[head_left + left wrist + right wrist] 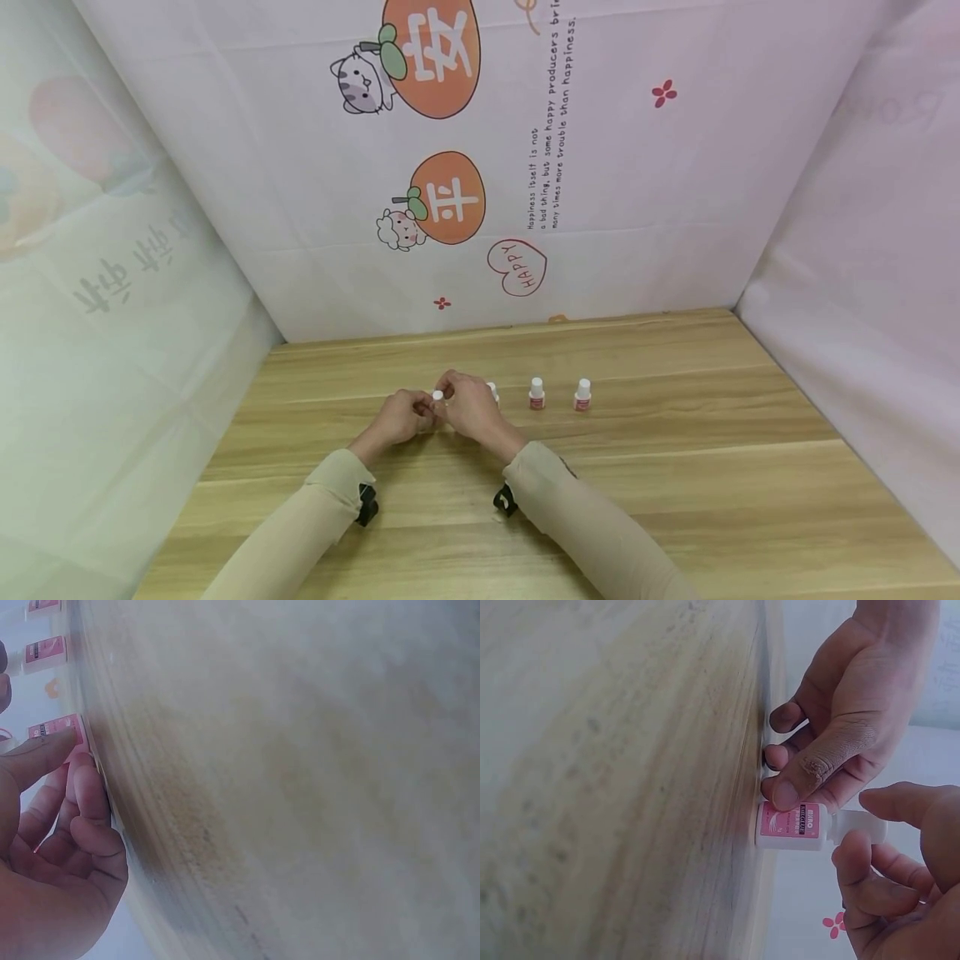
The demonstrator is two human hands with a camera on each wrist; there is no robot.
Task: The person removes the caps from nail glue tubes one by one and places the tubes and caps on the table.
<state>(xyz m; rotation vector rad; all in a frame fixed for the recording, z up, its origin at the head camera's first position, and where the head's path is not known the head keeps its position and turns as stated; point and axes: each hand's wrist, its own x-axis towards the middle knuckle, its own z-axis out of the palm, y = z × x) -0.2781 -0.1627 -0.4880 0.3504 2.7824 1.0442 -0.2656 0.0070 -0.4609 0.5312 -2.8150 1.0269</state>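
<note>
Glue bottle (789, 827) upright: left hand (401, 415) pinching, right hand (469, 405) curled round cap (871, 825).

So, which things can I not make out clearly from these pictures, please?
Head view: much of the held bottle, covered by the left hand and right hand.
Head view: part of the third bottle from the right, hidden by the right hand.
Head view: small print on the rightmost bottle, too small to read.
Left wrist view: the topmost bottle, cut off by the top edge.
</note>
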